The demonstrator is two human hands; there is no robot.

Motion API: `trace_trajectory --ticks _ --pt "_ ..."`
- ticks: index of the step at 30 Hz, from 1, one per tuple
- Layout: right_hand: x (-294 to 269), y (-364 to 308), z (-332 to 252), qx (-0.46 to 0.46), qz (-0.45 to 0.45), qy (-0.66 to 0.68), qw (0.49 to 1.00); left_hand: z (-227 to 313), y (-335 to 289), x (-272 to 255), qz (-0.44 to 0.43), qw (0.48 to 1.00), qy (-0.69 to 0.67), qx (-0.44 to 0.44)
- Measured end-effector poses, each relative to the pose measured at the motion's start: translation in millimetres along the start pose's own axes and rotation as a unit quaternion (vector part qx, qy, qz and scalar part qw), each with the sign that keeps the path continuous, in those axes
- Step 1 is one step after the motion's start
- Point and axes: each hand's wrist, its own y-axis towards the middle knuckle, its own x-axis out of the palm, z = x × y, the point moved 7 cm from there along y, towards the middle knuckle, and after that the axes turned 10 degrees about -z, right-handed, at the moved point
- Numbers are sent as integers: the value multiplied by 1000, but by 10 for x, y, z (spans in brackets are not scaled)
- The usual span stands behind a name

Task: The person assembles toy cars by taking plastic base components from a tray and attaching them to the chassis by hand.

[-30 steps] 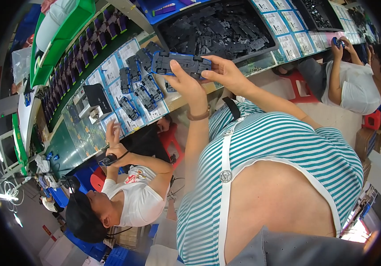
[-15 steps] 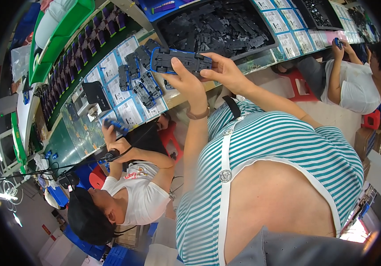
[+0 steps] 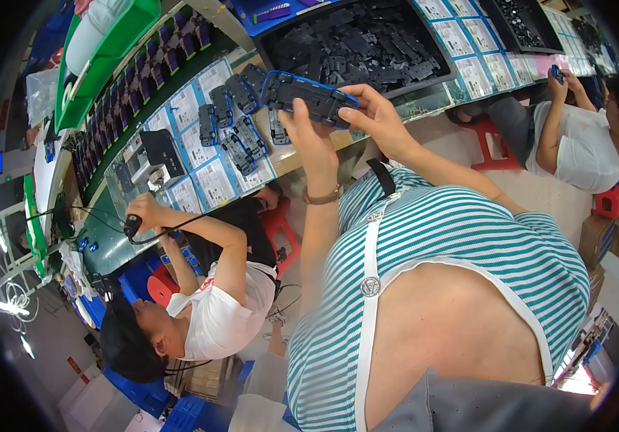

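A toy car [image 3: 308, 99] with a blue body is turned black underside up, above the table edge. My left hand [image 3: 314, 150] supports its near side, with the thumb laid against the underside. The fingers and thumb of my right hand [image 3: 387, 128] pinch the car's right end. To the left, several similar toy cars [image 3: 243, 145] lie underside up on the sheet-covered table. Beyond my hands stands a black tray [image 3: 455, 70] heaped with flat black plastic parts [image 3: 356, 45].
A co-worker at the left holds a black corded hand tool [image 3: 132, 225] near a small black box [image 3: 159, 153]. Another person sits at the far right by a red stool [image 3: 495, 147]. Printed sheets [image 3: 214, 183] cover the table; a conveyor with purple holders [image 3: 118, 92] runs behind.
The toy car has shifted slightly right and tilted in my hands, its right end lower. The co-worker at the left has lowered a blue item and now grips the corded tool.
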Motion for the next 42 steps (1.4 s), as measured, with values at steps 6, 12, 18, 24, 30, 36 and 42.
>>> trace_trajectory --ticks 6,12,18,24,30,36,42 --pt "64 28 -23 -15 -11 -37 999 208 -142 113 6 974 219 60" --pt "61 23 -8 -50 5 -80 996 243 -223 174 2 953 287 99" --pt "174 21 -61 -58 -18 -94 994 301 -174 -4 88 981 154 84" --pt "231 -26 17 -34 -18 -124 992 767 30 -122 72 974 192 101" --pt "313 47 133 2 -26 -111 994 619 103 -365 113 981 128 89" --pt "336 174 388 78 -13 -66 995 316 -158 -458 70 992 96 -32" --pt "316 297 392 48 -63 -124 989 987 -30 -1814 288 897 324 85"
